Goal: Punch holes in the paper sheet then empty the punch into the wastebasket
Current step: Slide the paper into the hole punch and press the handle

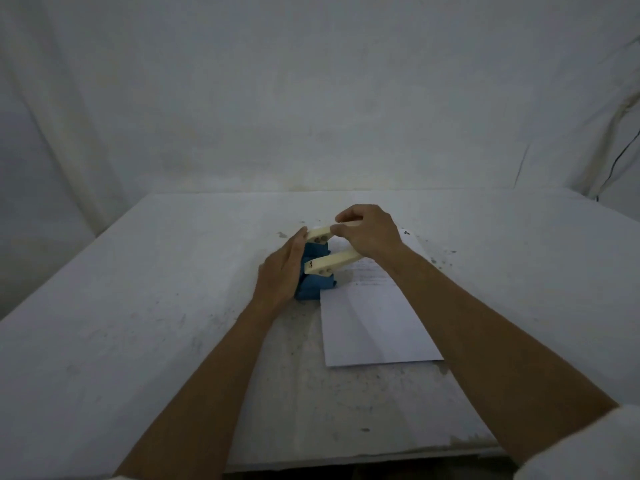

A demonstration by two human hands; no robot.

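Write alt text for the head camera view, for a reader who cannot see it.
Two bare hands work a blue hole punch on a white table: the right hand grips its cream lever, the left hand steadies its side. A paper sheet lies with its left edge by the punch.

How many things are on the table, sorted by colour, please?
Blue and cream: 1, the hole punch
White: 1, the paper sheet
Total: 2, both on the table
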